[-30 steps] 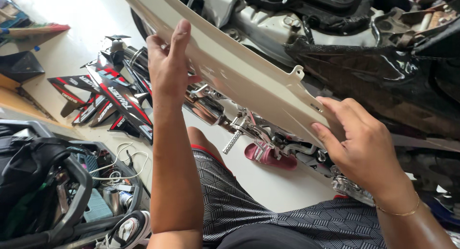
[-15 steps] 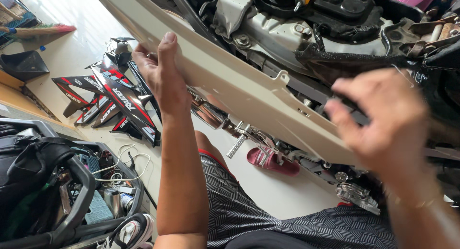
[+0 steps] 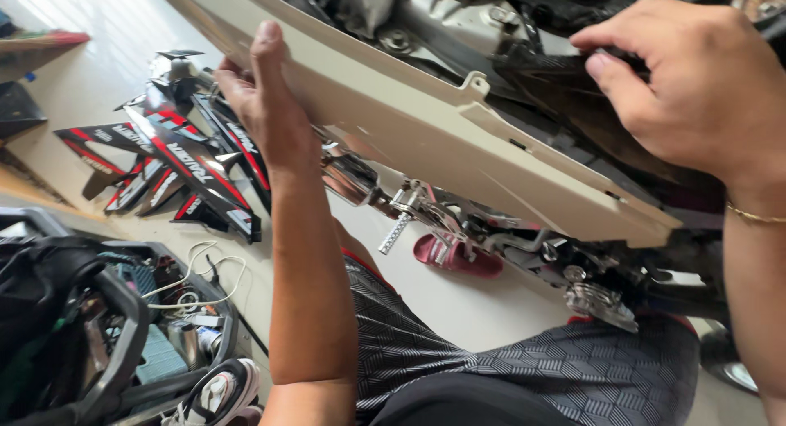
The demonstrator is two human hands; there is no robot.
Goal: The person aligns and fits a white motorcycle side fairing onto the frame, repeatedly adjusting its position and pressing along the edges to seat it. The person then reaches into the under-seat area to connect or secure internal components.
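Since the earlier frame, right hand (image 3: 696, 82) was lifted off the beige panel (image 3: 426, 123) onto black trim (image 3: 565, 74), fingers pinched there; panel is gripped by left hand (image 3: 266, 106), against the motorcycle

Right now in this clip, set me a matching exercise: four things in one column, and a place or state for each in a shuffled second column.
Things:
1. cream side panel
2. left hand
3. right hand
4. red-and-black fairing pieces

Places or states:
A. lying on the floor at left
B. fingers on a black part of the motorcycle
C. gripping the panel's upper end
D. held slanted against the motorcycle

Pairs: 1-D, 2-C, 3-B, 4-A
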